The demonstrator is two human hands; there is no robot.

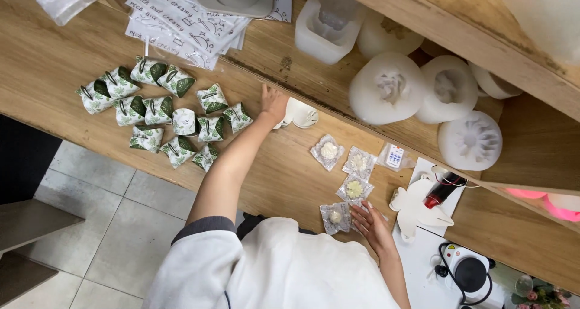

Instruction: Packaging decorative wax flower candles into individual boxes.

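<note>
The view looks straight down on a person in a white top at a wooden table [54,61].

The left hand [273,102] is stretched out toward 12 o'clock, fingers spread flat and released on the table, touching the edge of a small white piece [300,114] that lies just at its 3 o'clock. At the hand's 9 o'clock sits a cluster of folded green-and-white boxes [158,111], near but apart from it.

The right hand [371,223] lies low at 5 o'clock of the left, palm down, fingers open, resting on the nearest of four clear packets [336,216]; whether it grips that packet I cannot tell. The other packets [354,188] run up from it toward 12 o'clock in a loose line, each holding a pale flower-shaped piece.

At 3 o'clock of the right hand lies a white cut-out shape [414,209] with a red tool [442,190] on it. White round moulds [386,88] stand at 1 o'clock. Printed sheets [181,25] lie at 11 o'clock.
</note>
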